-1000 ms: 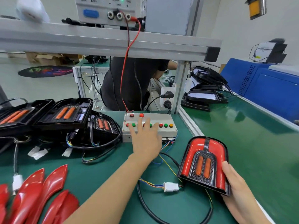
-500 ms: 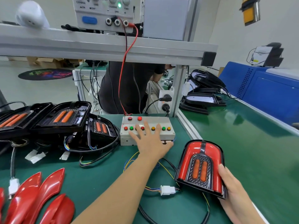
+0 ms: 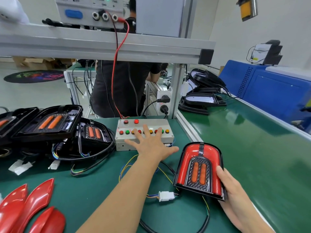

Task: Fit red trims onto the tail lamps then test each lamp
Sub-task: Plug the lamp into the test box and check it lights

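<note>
A: Left hand (image 3: 151,145)?
B: Spread flat, fingers straight, lying across the front of the grey test box (image 3: 143,134). Fingertips sit among the lower row of coloured buttons; cannot tell which one is pressed. It grasps nothing.

A: Right hand (image 3: 230,187)?
B: Grasps the tail lamp (image 3: 199,170) by its right edge, fingers wrapped behind it and the thumb along the side. Lamp is propped up, tilted back, lower edge at the green worktop (image 3: 94,187), just right of the test box.

A: Trim status?
B: Red trim (image 3: 191,157) sits on the held lamp, framing the two orange strips.

A: Wiring?
B: White connector (image 3: 165,196) lies on the worktop just left of the lamp's base, coloured wires running off it.

A: Remaining stock?
B: Loose red trims (image 3: 32,206) lie at near left. Untrimmed black lamps (image 3: 48,122) are piled at far left, with cables tangled beneath.
</note>
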